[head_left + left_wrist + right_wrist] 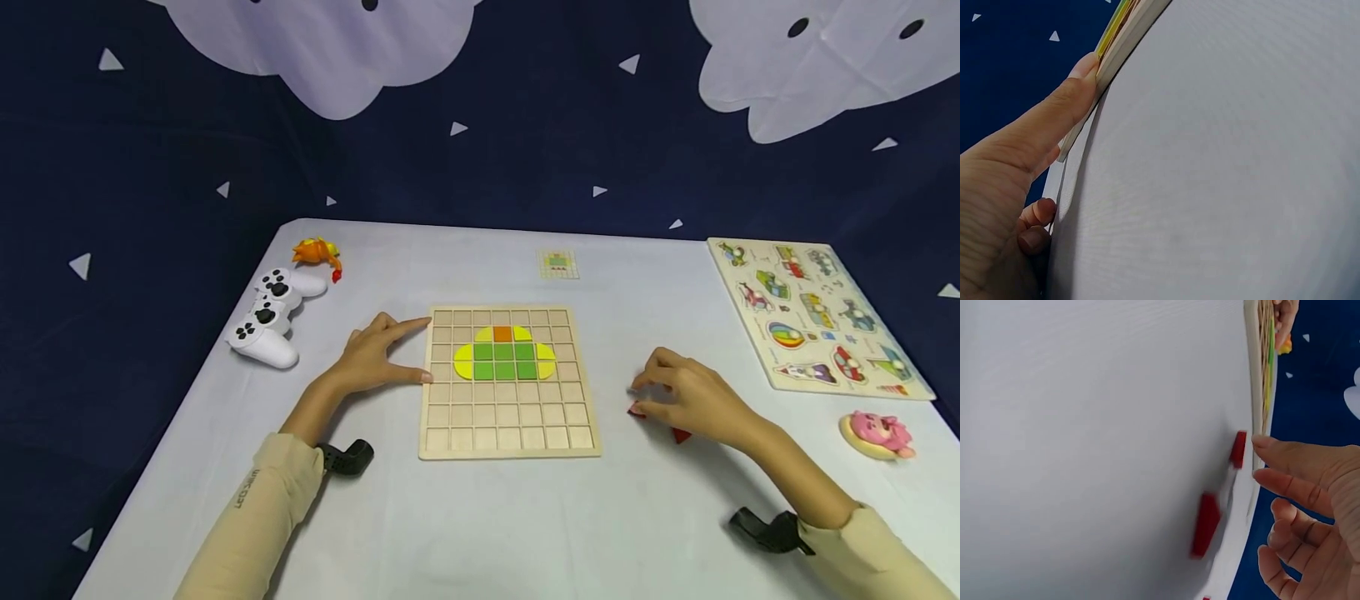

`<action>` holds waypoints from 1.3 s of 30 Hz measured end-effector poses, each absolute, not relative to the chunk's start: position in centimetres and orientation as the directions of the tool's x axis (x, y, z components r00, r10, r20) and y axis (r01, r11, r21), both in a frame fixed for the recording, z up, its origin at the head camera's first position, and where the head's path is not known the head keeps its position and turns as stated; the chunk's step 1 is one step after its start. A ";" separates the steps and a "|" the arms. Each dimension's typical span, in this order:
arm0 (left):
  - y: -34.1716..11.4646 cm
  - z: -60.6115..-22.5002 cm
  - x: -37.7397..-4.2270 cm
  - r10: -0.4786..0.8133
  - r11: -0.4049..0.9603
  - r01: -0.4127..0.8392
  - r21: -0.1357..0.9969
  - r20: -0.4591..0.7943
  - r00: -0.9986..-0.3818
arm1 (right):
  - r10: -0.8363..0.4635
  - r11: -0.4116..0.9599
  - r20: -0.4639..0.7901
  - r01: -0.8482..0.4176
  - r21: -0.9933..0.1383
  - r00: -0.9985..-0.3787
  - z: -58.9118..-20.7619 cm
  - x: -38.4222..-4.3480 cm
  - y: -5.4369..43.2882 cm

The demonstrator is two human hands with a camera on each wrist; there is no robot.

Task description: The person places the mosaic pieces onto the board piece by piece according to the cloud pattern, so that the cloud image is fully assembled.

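A wooden grid board [510, 417] lies mid-table, with green square tiles [505, 361], yellow rounded tiles [464, 362] and an orange tile [502, 334] in its upper cells. At its left edge my left hand [372, 354] rests thumb and index fingertip, spread apart; the thumb [1066, 103] touches the rim in the left wrist view. To the right of the board, my right hand [693, 398] hovers over small red pieces [681, 435]. In the right wrist view two red pieces [1206, 525] lie on the cloth, and a gap shows between thumb and index finger.
A small pattern card [558, 264] lies behind the board. At left are a white game controller [273, 317] and an orange toy [317, 252]. On the right are a picture puzzle board [821, 317] and a pink toy [877, 435]. A dark curtain [525, 167] hangs behind the table.
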State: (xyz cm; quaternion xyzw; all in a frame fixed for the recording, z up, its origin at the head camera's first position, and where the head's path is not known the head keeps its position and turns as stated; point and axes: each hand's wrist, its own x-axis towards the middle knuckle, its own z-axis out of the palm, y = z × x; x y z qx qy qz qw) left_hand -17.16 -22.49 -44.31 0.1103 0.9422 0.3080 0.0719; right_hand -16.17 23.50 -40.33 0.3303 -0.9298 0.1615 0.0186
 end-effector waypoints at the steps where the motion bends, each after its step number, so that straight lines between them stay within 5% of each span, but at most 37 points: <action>1: -22.5 -44.3 -17.2 0.251 0.785 0.163 0.597 -0.066 -0.966 | -0.609 0.729 0.141 -0.620 -0.289 -0.781 -40.4 -16.1 23.8; 25: -22.6 -44.0 -17.1 0.249 0.787 0.163 0.595 -0.064 -0.967 | -0.672 0.637 0.314 -0.740 -0.217 -0.671 -42.0 -15.9 23.5; 39: -22.5 -44.4 -17.2 0.250 0.787 0.167 0.594 -0.060 -0.966 | -0.731 0.547 0.333 -0.803 -0.237 -0.596 -41.2 -17.1 18.0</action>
